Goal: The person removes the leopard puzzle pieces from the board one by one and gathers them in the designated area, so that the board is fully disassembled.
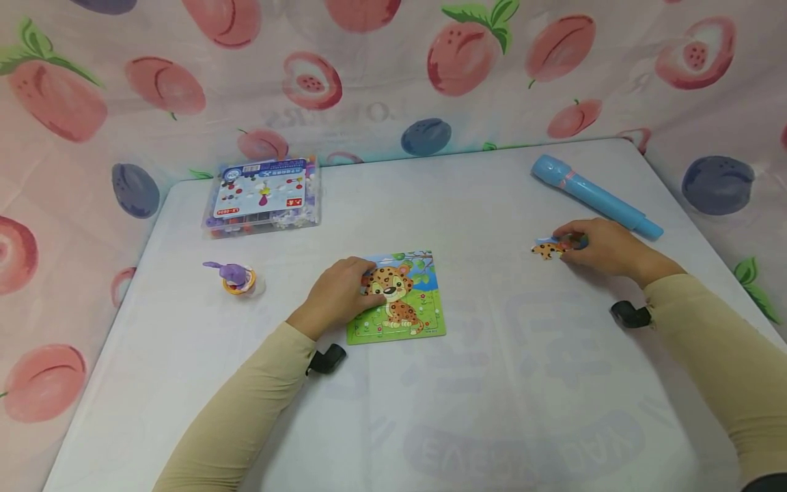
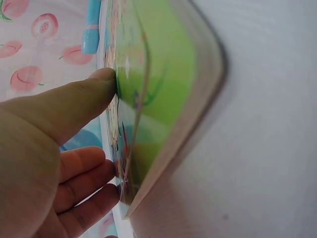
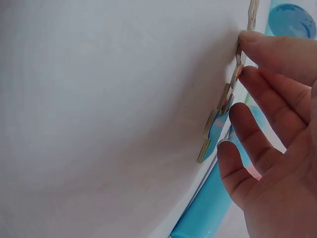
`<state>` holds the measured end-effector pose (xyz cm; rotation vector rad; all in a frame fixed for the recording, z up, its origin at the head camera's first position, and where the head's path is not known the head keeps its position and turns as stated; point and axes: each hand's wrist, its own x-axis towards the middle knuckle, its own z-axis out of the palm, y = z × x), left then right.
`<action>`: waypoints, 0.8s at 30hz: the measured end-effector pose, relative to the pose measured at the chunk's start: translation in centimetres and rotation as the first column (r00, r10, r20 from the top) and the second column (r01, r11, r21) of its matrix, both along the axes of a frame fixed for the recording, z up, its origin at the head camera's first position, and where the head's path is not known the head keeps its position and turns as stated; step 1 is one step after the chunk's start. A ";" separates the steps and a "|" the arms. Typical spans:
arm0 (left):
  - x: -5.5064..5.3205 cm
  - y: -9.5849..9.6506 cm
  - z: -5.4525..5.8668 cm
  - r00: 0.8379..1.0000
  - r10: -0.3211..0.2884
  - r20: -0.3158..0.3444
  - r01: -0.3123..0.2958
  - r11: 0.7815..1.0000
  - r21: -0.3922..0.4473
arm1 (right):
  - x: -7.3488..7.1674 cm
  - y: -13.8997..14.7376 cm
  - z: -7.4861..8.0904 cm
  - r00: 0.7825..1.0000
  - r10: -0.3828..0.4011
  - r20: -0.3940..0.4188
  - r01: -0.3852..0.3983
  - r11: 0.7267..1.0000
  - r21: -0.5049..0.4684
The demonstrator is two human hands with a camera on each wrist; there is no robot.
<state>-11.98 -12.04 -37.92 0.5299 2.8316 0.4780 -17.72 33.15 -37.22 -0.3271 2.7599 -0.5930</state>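
Note:
A jigsaw puzzle (image 1: 408,314) with a spotted cub on a green and blue scene lies flat on the white table. My left hand (image 1: 337,294) rests on its left side. The left wrist view shows the thumb (image 2: 79,101) and other fingertips touching the puzzle's face. To the right, my right hand (image 1: 599,249) pinches a small cluster of puzzle pieces (image 1: 546,249), spotted orange and blue, low at the table. Thin piece edges (image 3: 210,134) show beside the fingertips in the right wrist view. The palm hides part of the cluster.
Behind the right hand lies a light-blue cylindrical object (image 1: 593,196). A clear plastic box (image 1: 264,195) with a printed label stands at the back left. Nearer on the left is a small purple-topped item (image 1: 236,277). Fruit-patterned cloth (image 1: 369,82) hangs behind the table.

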 end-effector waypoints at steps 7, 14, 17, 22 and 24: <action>0.0 0.0 0.0 1.000 0.001 -0.003 -0.001 1.000 -0.002 | 0.0 -0.2 0.0 1.000 -0.016 0.007 0.016 1.000 -0.015; 0.0 0.1 0.0 1.000 -0.004 -0.003 0.004 1.000 0.006 | 0.4 -0.3 0.7 0.999 -0.044 0.029 0.044 0.999 -0.022; 0.0 0.1 0.1 1.000 -0.008 -0.004 0.008 1.000 0.007 | 0.6 -0.5 1.4 0.998 -0.060 0.036 0.061 0.998 -0.027; 0.0 -0.1 0.0 1.000 0.009 0.009 -0.009 1.000 0.021 | 0.8 -1.5 2.4 1.000 -0.030 -0.008 0.030 0.999 -0.038; 0.0 -0.1 0.0 1.000 0.017 0.018 -0.018 0.999 0.029 | 1.0 -2.0 2.7 1.000 -0.021 -0.023 0.020 0.999 -0.040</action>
